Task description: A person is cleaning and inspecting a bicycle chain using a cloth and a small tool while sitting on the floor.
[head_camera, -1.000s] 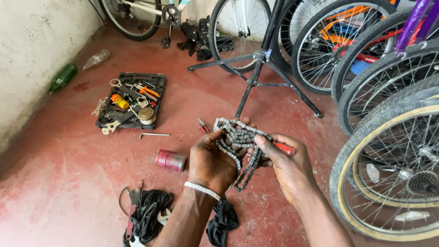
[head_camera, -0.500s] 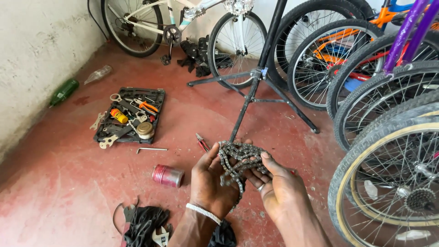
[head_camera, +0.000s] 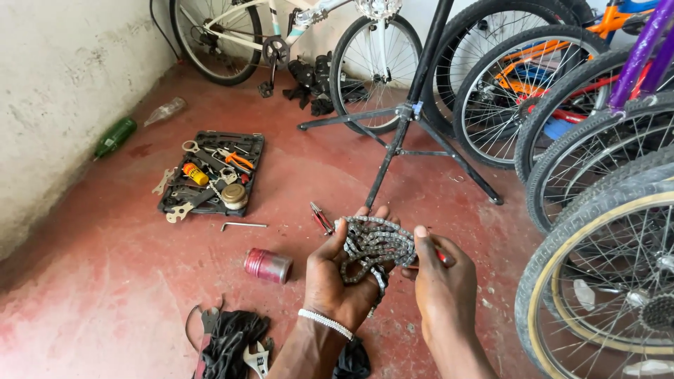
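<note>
A person's left hand (head_camera: 335,281) cups a bunched bicycle chain (head_camera: 372,245) above a red workshop floor (head_camera: 105,295), fingers curled up around the pile, while the right hand (head_camera: 441,281) closes on the chain's right edge, thumb and fingertips pinching a few links. A white bracelet (head_camera: 324,323) circles the left wrist. The chain is off any bike and wholly gathered in the hands, held in the air just in front of the foot of a black repair stand (head_camera: 411,112); it looks as if the handling is midway, with the chain collected but not yet laid out, fitted or put down. Its links are grey, dull metal, folded into several loose loops, with one short length drooping below the left palm. Whether it is clean or greasy cannot be told. Below the hands, near the left forearm, a red can (head_camera: 267,265) lies on its side, with an Allen key (head_camera: 243,225) and an open tool tray (head_camera: 210,172) farther off. Bicycle wheels (head_camera: 597,182) crowd the right side.
</note>
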